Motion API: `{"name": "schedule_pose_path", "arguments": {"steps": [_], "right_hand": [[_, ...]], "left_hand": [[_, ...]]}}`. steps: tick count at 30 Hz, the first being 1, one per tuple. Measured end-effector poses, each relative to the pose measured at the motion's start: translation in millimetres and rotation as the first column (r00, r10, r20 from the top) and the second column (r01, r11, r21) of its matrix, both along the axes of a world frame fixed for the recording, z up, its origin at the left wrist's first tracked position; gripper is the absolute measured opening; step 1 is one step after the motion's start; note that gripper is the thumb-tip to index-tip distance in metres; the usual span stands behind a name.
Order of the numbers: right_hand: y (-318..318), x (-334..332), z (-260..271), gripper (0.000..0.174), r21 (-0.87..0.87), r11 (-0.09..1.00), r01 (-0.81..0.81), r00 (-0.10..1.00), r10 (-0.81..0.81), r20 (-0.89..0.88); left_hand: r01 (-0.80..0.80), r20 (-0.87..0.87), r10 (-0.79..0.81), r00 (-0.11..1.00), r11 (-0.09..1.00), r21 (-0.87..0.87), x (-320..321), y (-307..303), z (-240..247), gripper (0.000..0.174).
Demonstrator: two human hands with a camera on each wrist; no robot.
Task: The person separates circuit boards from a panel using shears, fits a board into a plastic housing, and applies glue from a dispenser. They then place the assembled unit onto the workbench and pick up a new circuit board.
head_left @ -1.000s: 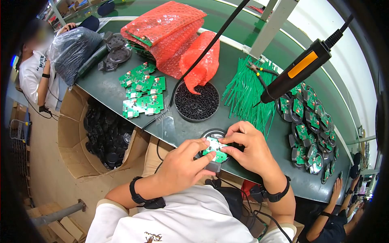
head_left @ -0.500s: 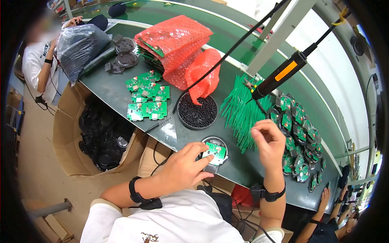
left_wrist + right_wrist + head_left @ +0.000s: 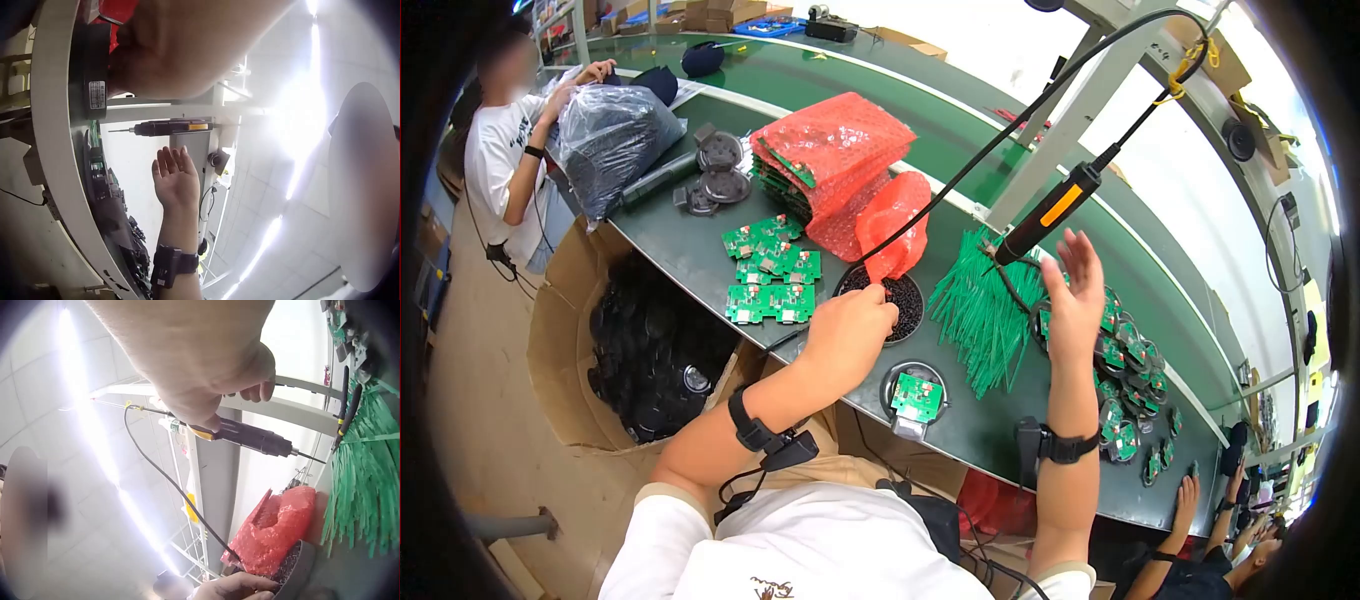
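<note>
Grip state, left hand [image 3: 847, 330]: fingers curled downward, knuckles up, fingertips dipped over the near rim of the dish of black screws [image 3: 919, 318]. Whether a screw is pinched cannot be told.

Grip state, right hand [image 3: 1075, 290]: wide, holding nothing, palm facing the left side, fingers straight and pointing up. Its forearm stands nearly upright above the tabletop [image 3: 690, 245]. The fingertips are just below and beside the hanging electric screwdriver [image 3: 1048, 215]. The left wrist view shows a gap between them.

Change from the earlier frames:
- A second ago, both hands pressed on the green circuit board [image 3: 918, 397] in the round housing [image 3: 890, 378].
- Half a second ago, the left hand remained on the board while the right hand was lifted with curled fingers.
- Now neither hand touches the board. The left hand has moved forward to the dish, and the right hand has risen and opened.

Position relative to the grip: the round housing with its board lies flat at the near tabletop edge, between the two forearms. It is just nearer the body than the dish and well below the right hand. Green cable ties [image 3: 980, 310] lie between the round housing and the right hand.
</note>
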State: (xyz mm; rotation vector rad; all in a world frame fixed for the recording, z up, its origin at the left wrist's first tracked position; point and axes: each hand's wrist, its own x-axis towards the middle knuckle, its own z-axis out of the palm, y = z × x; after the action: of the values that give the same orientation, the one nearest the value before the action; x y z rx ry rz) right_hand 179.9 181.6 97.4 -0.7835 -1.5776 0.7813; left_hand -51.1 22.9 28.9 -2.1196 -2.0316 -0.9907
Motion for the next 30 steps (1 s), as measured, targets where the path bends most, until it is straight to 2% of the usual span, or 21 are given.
{"name": "schedule_pose_path", "arguments": {"steps": [1,3,5,6,9,11,13,15,17,19,22,25,26,28,30], "right_hand": [[5,-5,-1,0.063,-0.018,0.999,-0.029,1.000,0.029,-0.002],[9,-14,0,0.063,-0.012,0.997,-0.073,0.996,0.072,-0.052],[8,-19,5,0.057,-0.164,0.974,-0.156,0.987,0.150,-0.049],[11,-22,4,0.048,-0.102,0.972,-0.210,0.977,0.205,-0.056],[0,-22,11,0.042,-0.116,0.965,-0.234,0.971,0.239,0.033],[-9,-22,14,0.044,-0.127,0.966,-0.224,0.971,0.233,0.055],[-23,-25,18,0.048,-0.181,0.921,-0.345,0.936,0.352,0.009],[-38,-31,23,0.051,-0.172,0.907,-0.384,0.922,0.387,-0.017],[-48,-34,23,0.049,-0.209,0.800,-0.563,0.826,0.543,-0.148],[-58,-38,22,0.046,-0.166,0.804,-0.572,0.820,0.552,-0.150],[-66,-43,12,0.036,-0.151,0.764,-0.628,0.762,0.564,-0.318],[-73,-47,12,0.036,-0.146,0.755,-0.639,0.735,0.544,-0.405],[-75,-45,14,0.036,-0.148,0.756,-0.638,0.735,0.541,-0.408],[-79,-41,16,0.038,-0.182,0.775,-0.605,0.772,0.517,-0.369],[-79,-37,15,0.038,-0.169,0.759,-0.628,0.755,0.542,-0.369]], "left_hand": [[-0.020,-0.046,0.017,0.999,0.998,-0.060,0,2,1,0.006],[-0.024,-0.045,0.021,0.999,0.998,-0.064,0,3,-2,0.008],[-0.035,-0.042,0.032,0.999,0.997,-0.066,0,3,-4,0.009],[-0.034,-0.027,0.033,0.999,0.998,-0.047,0,3,-6,0.009],[-0.014,-0.009,0.013,1.000,0.999,-0.038,-2,-1,-2,0.010],[0.006,-0.004,-0.006,1.000,0.999,-0.046,-3,-2,0,0.011],[0.011,0.004,-0.011,1.000,0.999,-0.051,-2,0,-2,0.011],[0.010,-0.004,-0.010,1.000,0.999,-0.047,-3,2,-5,0.012],[0.012,-0.013,-0.012,1.000,0.999,-0.045,-2,3,-6,0.012],[-0.005,-0.021,0.004,1.000,0.999,-0.036,-2,4,-7,0.012],[-0.016,0.045,0.016,0.999,1.000,0.004,3,6,0,0.013],[-0.014,0.119,0.005,0.993,0.997,0.079,6,7,1,0.013],[-0.013,0.118,0.004,0.993,0.997,0.076,5,8,0,0.013],[0.008,0.234,-0.040,0.971,0.991,0.132,2,8,-3,0.014],[0.038,0.304,-0.082,0.949,0.988,0.148,-1,7,-5,0.016]]}}
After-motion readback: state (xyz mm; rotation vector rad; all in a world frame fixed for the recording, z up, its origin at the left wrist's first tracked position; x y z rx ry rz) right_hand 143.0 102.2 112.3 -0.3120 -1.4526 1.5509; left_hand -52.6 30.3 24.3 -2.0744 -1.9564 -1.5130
